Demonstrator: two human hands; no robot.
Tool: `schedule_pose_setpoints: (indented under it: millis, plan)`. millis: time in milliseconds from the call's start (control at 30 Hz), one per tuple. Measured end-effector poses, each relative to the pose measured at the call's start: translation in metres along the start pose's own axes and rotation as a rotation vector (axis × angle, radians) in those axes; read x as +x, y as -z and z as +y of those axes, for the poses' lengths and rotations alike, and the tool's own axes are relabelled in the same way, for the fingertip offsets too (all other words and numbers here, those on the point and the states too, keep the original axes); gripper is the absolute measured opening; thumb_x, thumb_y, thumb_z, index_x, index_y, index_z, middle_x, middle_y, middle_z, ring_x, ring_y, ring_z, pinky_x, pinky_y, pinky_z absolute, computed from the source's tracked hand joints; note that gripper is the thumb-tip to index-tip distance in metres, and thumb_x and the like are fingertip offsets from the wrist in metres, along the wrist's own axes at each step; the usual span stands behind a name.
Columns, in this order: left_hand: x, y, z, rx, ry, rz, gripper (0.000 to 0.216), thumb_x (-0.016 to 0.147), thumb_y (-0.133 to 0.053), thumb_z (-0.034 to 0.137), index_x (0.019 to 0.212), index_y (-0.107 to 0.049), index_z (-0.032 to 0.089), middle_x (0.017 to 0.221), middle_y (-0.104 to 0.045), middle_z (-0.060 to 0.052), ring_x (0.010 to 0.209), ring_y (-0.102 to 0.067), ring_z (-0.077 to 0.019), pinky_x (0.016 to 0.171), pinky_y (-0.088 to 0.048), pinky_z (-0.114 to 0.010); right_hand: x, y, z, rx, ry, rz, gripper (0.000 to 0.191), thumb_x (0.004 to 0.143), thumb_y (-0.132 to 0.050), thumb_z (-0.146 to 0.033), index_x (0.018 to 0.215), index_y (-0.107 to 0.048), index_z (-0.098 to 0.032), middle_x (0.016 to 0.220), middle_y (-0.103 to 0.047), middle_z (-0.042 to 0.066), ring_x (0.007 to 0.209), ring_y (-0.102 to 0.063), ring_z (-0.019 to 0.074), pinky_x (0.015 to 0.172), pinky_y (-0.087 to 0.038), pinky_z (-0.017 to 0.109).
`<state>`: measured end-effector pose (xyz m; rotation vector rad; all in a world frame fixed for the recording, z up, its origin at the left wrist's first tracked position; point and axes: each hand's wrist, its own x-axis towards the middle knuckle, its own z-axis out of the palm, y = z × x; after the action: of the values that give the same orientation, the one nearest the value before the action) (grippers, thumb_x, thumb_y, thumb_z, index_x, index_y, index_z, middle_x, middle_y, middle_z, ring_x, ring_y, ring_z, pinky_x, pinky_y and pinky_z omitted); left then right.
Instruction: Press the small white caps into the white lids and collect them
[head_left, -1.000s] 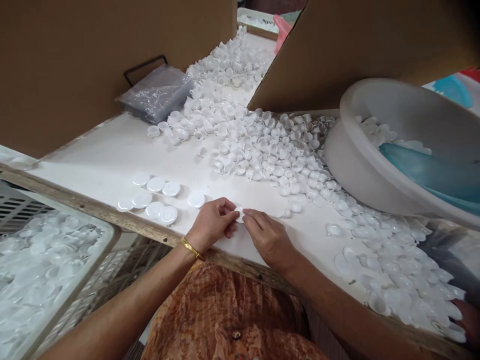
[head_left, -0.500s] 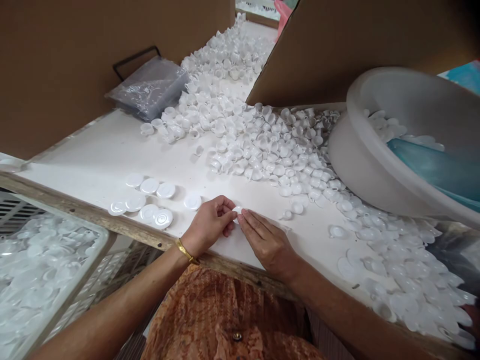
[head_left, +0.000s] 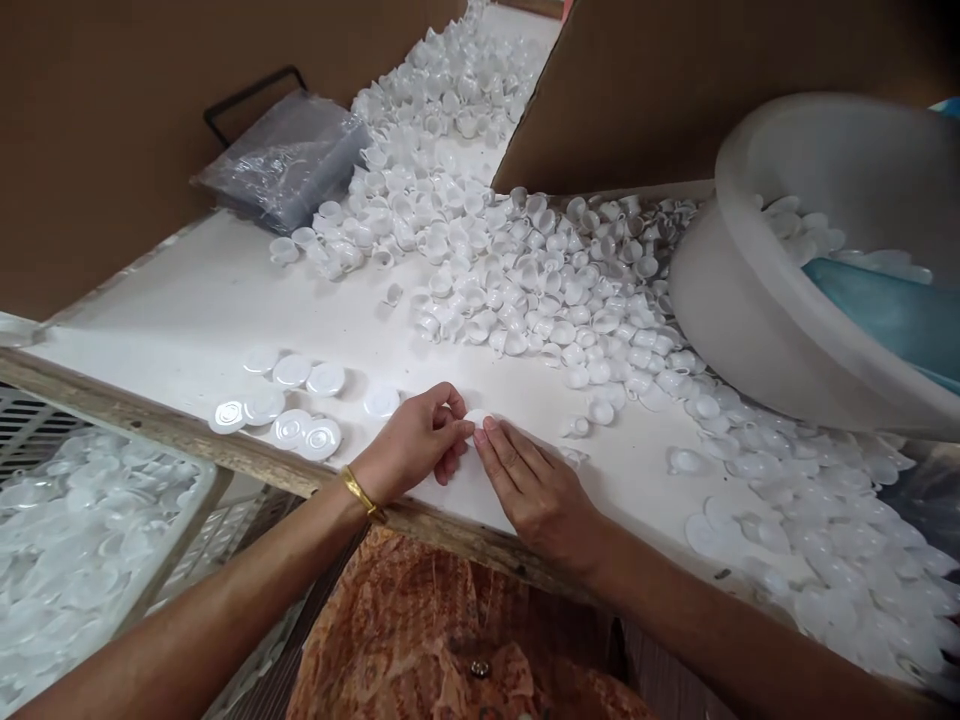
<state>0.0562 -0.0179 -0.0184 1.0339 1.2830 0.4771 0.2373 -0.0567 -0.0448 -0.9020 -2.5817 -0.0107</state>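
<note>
Between my two hands is a small white plastic disc (head_left: 478, 416), pinched near the table's front edge. My left hand (head_left: 424, 438), with a gold bangle at the wrist, grips its left side between thumb and curled fingers. From the right, my right hand (head_left: 536, 487) presses its fingertips on the same disc; its underside is hidden by the fingers. A single white saucer-like disc (head_left: 382, 401) lies just left of my left hand. Farther left several more discs (head_left: 290, 429) lie flat, some overlapping. Right of my hands sits a small white toy teapot-like piece (head_left: 576, 427).
Small white plastic cups (head_left: 517, 270) are heaped across the table (head_left: 187, 300). At right stands a large pale basin (head_left: 720, 310) holding white pieces and a teal object. A plastic-wrapped packet (head_left: 289, 155) lies by brown cardboard (head_left: 97, 130). White pieces fill a crate (head_left: 161, 560) lower left.
The camera view has shifted slightly. Both hands keep hold of the disc at nearly the same spot, with a little more of its top showing.
</note>
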Motion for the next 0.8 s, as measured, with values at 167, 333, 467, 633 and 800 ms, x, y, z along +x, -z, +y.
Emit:
schedule_pose_setpoints:
  millis: [167, 333, 467, 633, 800]
  plan:
    - [-0.002, 0.000, 0.000, -0.021, 0.012, 0.003, 0.023, 0.077, -0.055, 0.036, 0.083, -0.041, 0.019, 0.053, -0.056, 0.005, 0.039, -0.054, -0.0112, 0.038, -0.048, -0.024, -0.001, -0.003, 0.000, -0.004, 0.018, 0.006, 0.040, 0.085, -0.036, -0.006, 0.121, -0.050, 0.001, 0.125, -0.050, 0.021, 0.123, -0.042, 0.0271, 0.098, -0.044, 0.039]
    - [-0.006, -0.004, 0.005, -0.027, -0.002, 0.062, 0.035, 0.067, -0.063, 0.040, 0.086, -0.042, 0.019, 0.050, -0.056, 0.005, 0.043, -0.057, -0.0142, 0.044, -0.050, -0.028, 0.006, 0.011, -0.004, 0.070, -0.098, -0.025, 0.038, 0.087, -0.041, -0.016, 0.122, -0.051, -0.008, 0.127, -0.053, 0.012, 0.124, -0.041, 0.0198, 0.103, -0.040, 0.034]
    - [-0.021, 0.017, 0.005, 0.251, 0.020, 0.220, 0.031, 0.070, -0.057, 0.042, 0.088, -0.046, 0.020, 0.052, -0.058, 0.006, 0.046, -0.055, -0.0124, 0.050, -0.045, -0.025, -0.023, 0.049, 0.016, 0.079, -0.392, 0.088, 0.033, 0.089, -0.040, -0.019, 0.119, -0.054, -0.015, 0.123, -0.057, 0.006, 0.120, -0.045, 0.0150, 0.100, -0.042, 0.033]
    - [-0.044, 0.038, 0.008, 1.053, -0.043, 0.579, 0.031, 0.083, -0.037, 0.048, 0.101, -0.051, 0.026, 0.067, -0.059, 0.007, 0.057, -0.051, -0.0093, 0.056, -0.032, -0.019, -0.107, 0.103, 0.050, -0.091, -1.002, 0.052, 0.027, 0.087, -0.041, -0.033, 0.092, -0.064, -0.019, 0.091, -0.067, 0.007, 0.084, -0.060, 0.0188, 0.075, -0.049, 0.034]
    - [-0.032, -0.008, 0.010, 0.959, -0.407, 0.407, 0.027, 0.085, -0.040, 0.039, 0.097, -0.056, 0.022, 0.087, -0.060, -0.001, 0.069, -0.056, -0.0133, 0.063, -0.041, -0.024, -0.148, 0.108, 0.046, -0.103, -1.011, -0.269, 0.025, 0.079, -0.053, -0.038, 0.095, -0.061, -0.021, 0.093, -0.063, 0.006, 0.085, -0.059, 0.0208, 0.071, -0.047, 0.032]
